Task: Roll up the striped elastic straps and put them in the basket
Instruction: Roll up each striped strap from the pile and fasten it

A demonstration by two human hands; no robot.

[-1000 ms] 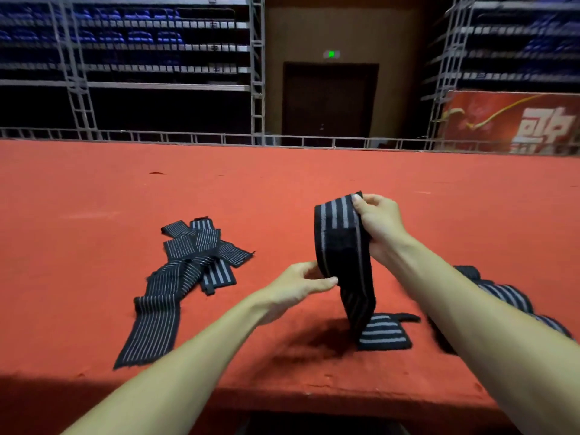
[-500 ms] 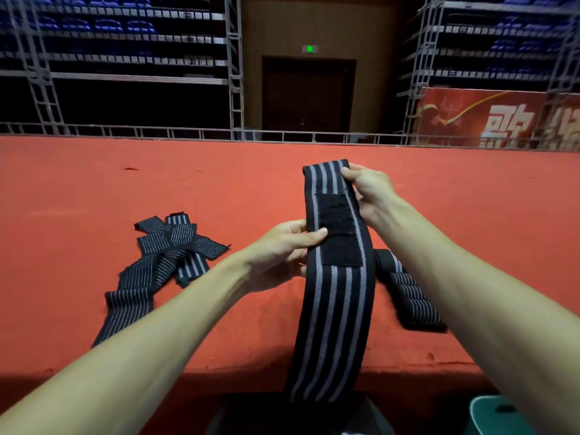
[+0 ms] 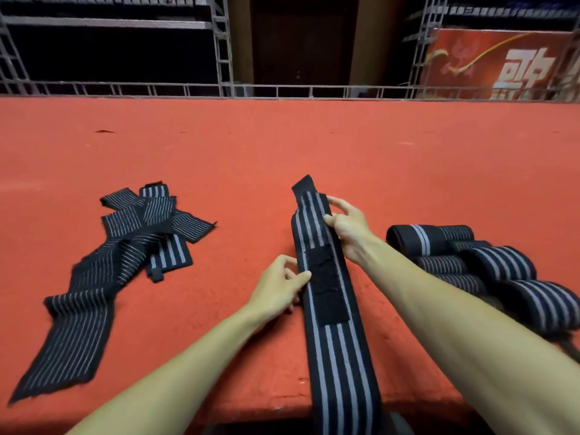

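A long black strap with grey stripes (image 3: pixel 337 350) lies stretched from the red platform's middle toward me and hangs over the near edge. A black velcro patch sits on it. My right hand (image 3: pixel 348 229) pinches its right edge near the far end. My left hand (image 3: pixel 277 288) pinches its left edge beside the velcro patch. A heap of loose striped straps (image 3: pixel 122 246) lies to the left. Several rolled straps (image 3: pixel 489 265) lie to the right, behind my right forearm. No basket shows.
The red carpeted platform (image 3: pixel 282 152) reaches back to a metal rail (image 3: pixel 282 89). Its near edge runs along the bottom of the view. Beyond stand scaffolding, a dark door and a red banner (image 3: pixel 502 64).
The strap was held up in the air; it now lies lowered flat on the platform. Both hands came down with it, and the view tilted downward.
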